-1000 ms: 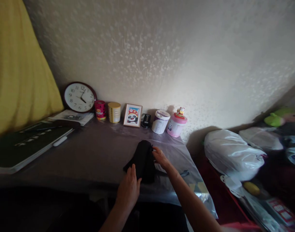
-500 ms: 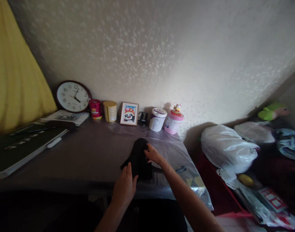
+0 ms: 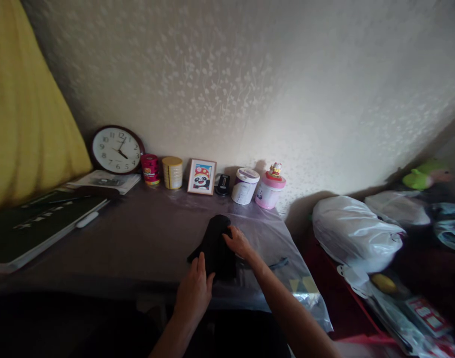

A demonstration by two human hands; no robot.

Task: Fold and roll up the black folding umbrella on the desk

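Between the 2 hands [image 3: 193,289] [image 3: 239,242] lies black cloth [image 3: 217,248].

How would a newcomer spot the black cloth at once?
Start from the table against the wall. Near its front edge, at the fingertips of the left hand and right hand, lies the black cloth. Its soft-looking, all-black shape differs from the framed panda picture and canisters behind.

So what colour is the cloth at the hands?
The cloth is black, best seen in the head view.
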